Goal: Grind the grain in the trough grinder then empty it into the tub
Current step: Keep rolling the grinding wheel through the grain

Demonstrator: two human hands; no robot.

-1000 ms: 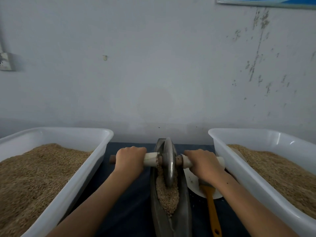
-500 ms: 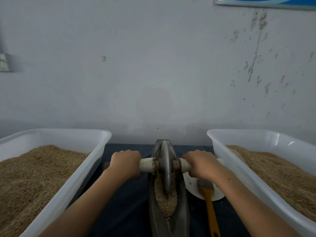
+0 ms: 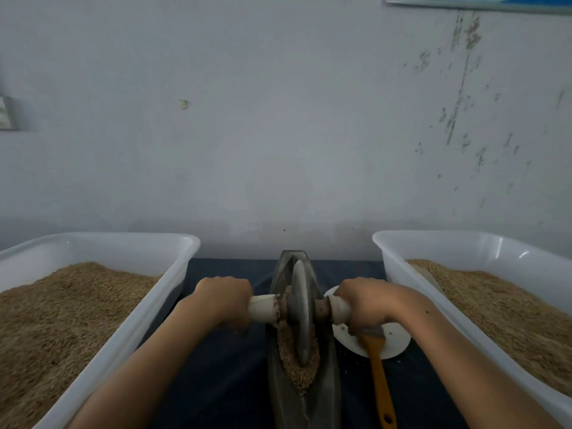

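A dark metal trough grinder (image 3: 280,391) lies lengthwise on the dark tabletop between two tubs. Its grey wheel (image 3: 299,308) stands upright in the trough, in a heap of tan grain (image 3: 292,363). A white-sleeved axle runs through the wheel. My left hand (image 3: 223,300) grips the axle's left handle (image 3: 262,308). The right handle (image 3: 339,309) is gripped by my right hand (image 3: 366,303). A white tub (image 3: 140,314) of grain stands to the left and another white tub (image 3: 402,274) of grain to the right.
A white plate (image 3: 393,342) lies just right of the trough, under my right wrist. A brush with an orange handle (image 3: 381,385) rests across it, pointing toward me. The grey wall stands close behind the trough.
Both hands have drawn the wheel toward me along the trough, over the grain heap.
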